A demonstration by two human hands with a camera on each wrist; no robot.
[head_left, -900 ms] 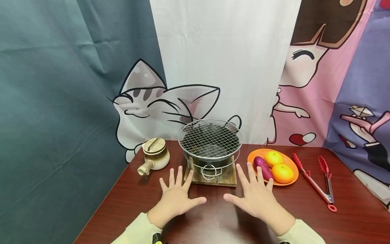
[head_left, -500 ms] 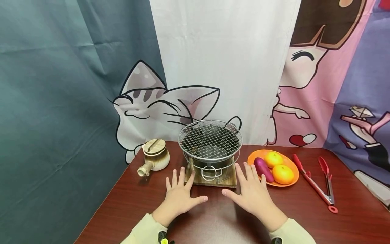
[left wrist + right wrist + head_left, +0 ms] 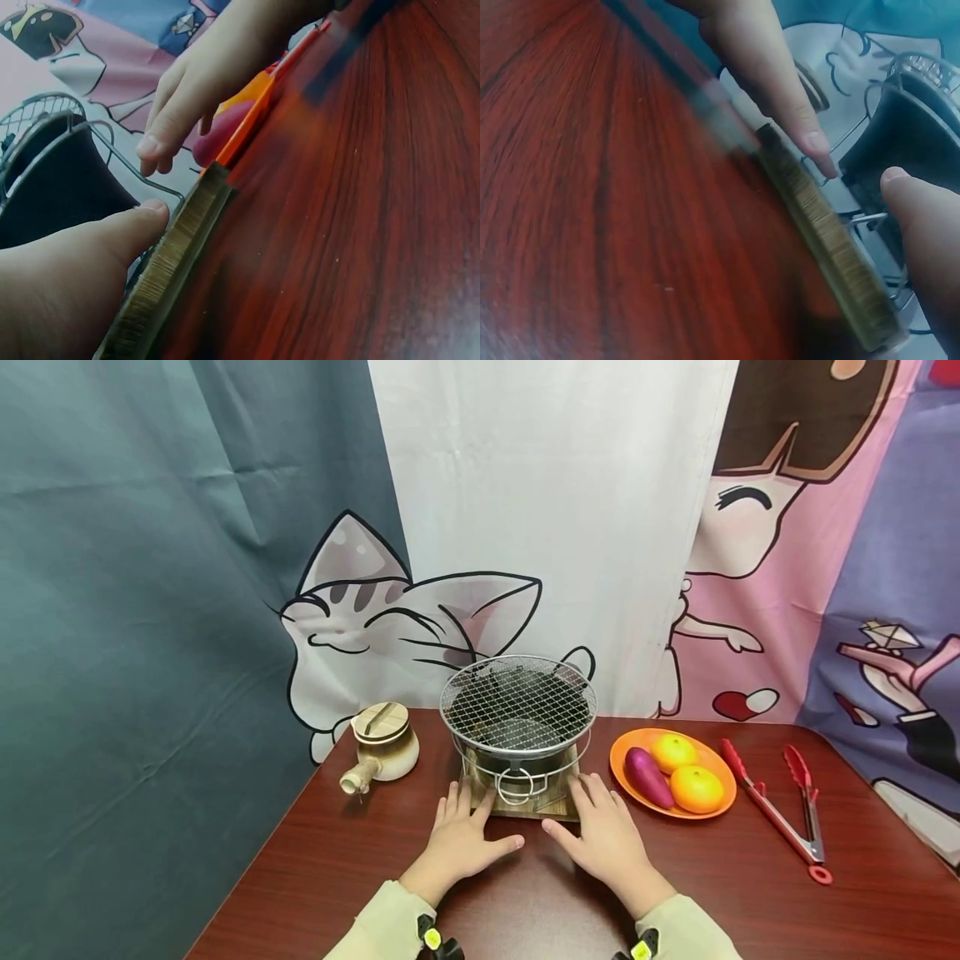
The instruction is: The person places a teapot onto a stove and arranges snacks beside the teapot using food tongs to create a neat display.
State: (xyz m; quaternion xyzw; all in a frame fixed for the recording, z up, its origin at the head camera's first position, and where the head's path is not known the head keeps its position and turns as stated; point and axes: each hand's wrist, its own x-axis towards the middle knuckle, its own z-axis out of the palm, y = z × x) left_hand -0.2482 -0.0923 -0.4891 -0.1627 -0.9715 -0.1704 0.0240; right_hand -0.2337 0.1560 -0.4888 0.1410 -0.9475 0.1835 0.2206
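Observation:
A tabletop grill with a round wire mesh [image 3: 517, 702] over a black bowl stands on a square wooden board [image 3: 551, 800]. My left hand [image 3: 459, 845] is at the board's front left corner, fingers straight and thumb spread inward. Opposite it, my right hand [image 3: 611, 845] is at the front right corner in the same pose. Neither hand is curled round anything; whether the fingertips touch the board cannot be told. Both wrist views show the board's edge [image 3: 174, 255] close to the hands, with the black bowl [image 3: 904, 142] beyond.
Left of the grill is a lidded clay pot [image 3: 393, 752] with a side handle. To the right, an orange plate [image 3: 626, 785] bears an eggplant [image 3: 649, 778] and two oranges [image 3: 696, 789]. Red-tipped tongs [image 3: 780, 818] lie farther right. A printed curtain [image 3: 600, 527] hangs behind the table.
Both hands have moved inward toward each other and lowered to the board's front corners. Their spread fingers have drawn closer together. Grill, pot, plate and tongs have stayed in place.

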